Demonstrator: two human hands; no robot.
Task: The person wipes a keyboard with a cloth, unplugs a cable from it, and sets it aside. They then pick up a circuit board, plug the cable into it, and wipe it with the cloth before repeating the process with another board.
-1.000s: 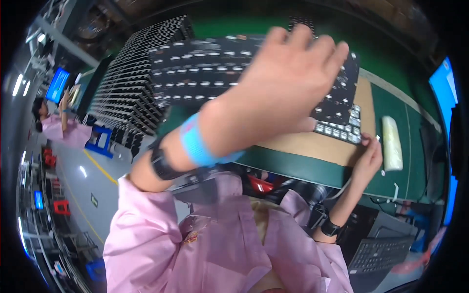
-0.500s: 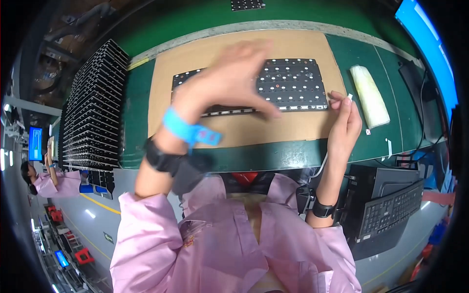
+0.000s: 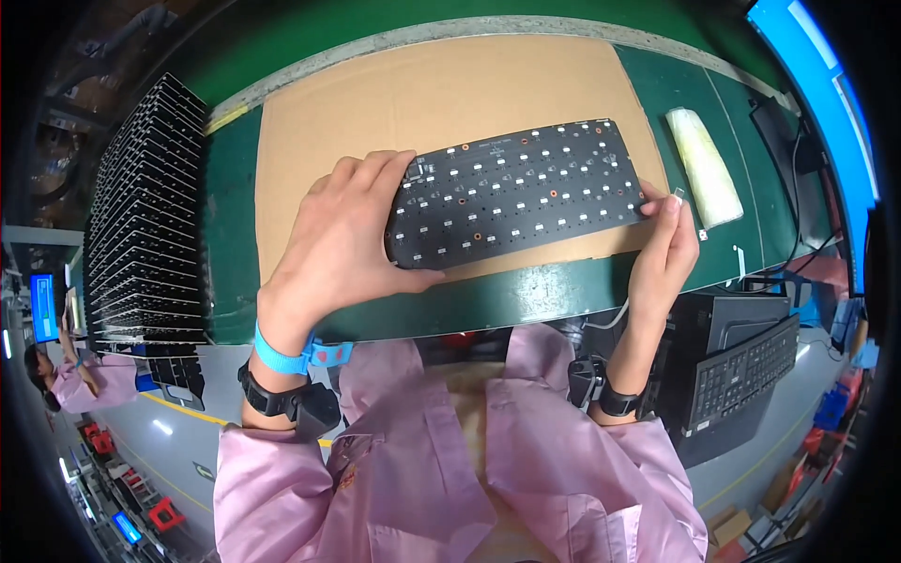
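Head view: black circuit board (image 3: 526, 183) in hand, white plug (image 3: 678, 193) apart from it

Grips the board by its left end with the left hand (image 3: 338, 235), fingers closed over the upper edge, thumb along the lower. Keeps it slantwise over the cardboard sheet (image 3: 441, 84), left end nearer the body, dotted face up. Cannot tell about resting on the sheet or being raised above it.

Pinches the plug between thumb and fingers of the right hand (image 3: 664, 249), tip clear of the board, with a thin white cable (image 3: 615, 319) bending beside the forearm. Comes close to the board's right edge with the fingertips; cannot tell about contact there.

Done, judging from this: board over the sheet and firmly gripped, plug taken up. Not done: any visible join between plug and board. Best judged as mid-handling for this one piece, not finished.

Beyond the left hand, a tall stack of similar dark boards (image 3: 145, 216) by the left end of the green table (image 3: 230, 272); cannot tell handled from unhandled ones. To the right, a pale wrapped bundle (image 3: 706, 169), untouched.
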